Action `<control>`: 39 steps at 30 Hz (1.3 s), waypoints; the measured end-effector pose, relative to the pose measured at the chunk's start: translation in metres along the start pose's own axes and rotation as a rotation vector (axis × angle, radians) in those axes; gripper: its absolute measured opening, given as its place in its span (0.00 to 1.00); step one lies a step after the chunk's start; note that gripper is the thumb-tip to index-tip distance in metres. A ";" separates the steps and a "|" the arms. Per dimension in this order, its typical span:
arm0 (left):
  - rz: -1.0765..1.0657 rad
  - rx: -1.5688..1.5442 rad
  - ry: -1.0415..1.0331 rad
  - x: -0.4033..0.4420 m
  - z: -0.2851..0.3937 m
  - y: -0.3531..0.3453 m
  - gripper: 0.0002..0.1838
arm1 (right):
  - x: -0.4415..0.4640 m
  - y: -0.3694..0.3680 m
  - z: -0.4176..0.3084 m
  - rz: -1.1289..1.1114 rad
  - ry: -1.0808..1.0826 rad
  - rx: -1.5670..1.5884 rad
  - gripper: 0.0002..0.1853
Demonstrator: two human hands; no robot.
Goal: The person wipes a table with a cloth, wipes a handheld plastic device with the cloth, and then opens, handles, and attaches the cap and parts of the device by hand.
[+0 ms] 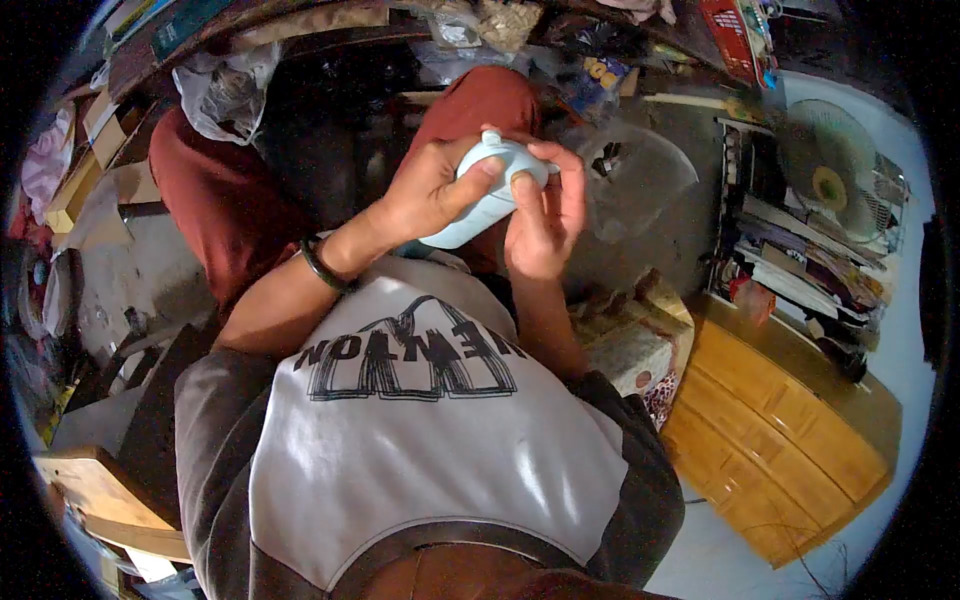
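A pale blue plastic object (468,218), rounded and bottle-like with a small knob at its far end, is held up above my lap, between my two hands. I cannot tell its exact kind. My left hand (432,190), with a dark bangle (322,265) on the wrist, is wrapped round its left side, thumb lying on top. From the right, my right hand (545,215) grips the far end, its thumb pressed on the upper face and its fingers curled over the edge. The object's underside is hidden.
A wooden drawer cabinet (775,430) stands at the right, near stacked papers (790,275) and a fan (828,185). Clear plastic bags (640,180) lie ahead and right. A cluttered shelf edge (310,22) runs across the top. A wooden board (105,495) is at lower left.
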State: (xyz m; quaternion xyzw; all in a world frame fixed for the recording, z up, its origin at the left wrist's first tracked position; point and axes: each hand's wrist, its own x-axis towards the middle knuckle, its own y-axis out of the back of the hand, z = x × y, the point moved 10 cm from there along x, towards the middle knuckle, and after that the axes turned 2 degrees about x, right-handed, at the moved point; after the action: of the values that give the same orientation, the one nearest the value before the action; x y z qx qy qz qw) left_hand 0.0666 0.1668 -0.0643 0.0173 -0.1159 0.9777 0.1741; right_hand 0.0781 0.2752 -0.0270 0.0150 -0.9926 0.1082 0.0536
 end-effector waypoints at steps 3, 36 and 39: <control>0.005 0.025 -0.011 0.001 0.001 0.003 0.21 | 0.000 0.003 0.006 0.016 -0.005 -0.018 0.17; 0.140 0.605 -0.294 -0.012 0.021 -0.010 0.30 | 0.013 -0.008 0.017 -0.474 -0.170 0.205 0.25; 0.191 0.661 -0.417 -0.017 0.034 -0.014 0.32 | 0.011 -0.010 0.012 -0.589 -0.221 0.205 0.22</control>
State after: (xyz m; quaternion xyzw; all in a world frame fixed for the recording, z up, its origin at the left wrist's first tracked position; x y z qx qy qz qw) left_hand 0.0872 0.1657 -0.0295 0.2595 0.1709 0.9497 0.0404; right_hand 0.0665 0.2625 -0.0350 0.3183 -0.9294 0.1849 -0.0271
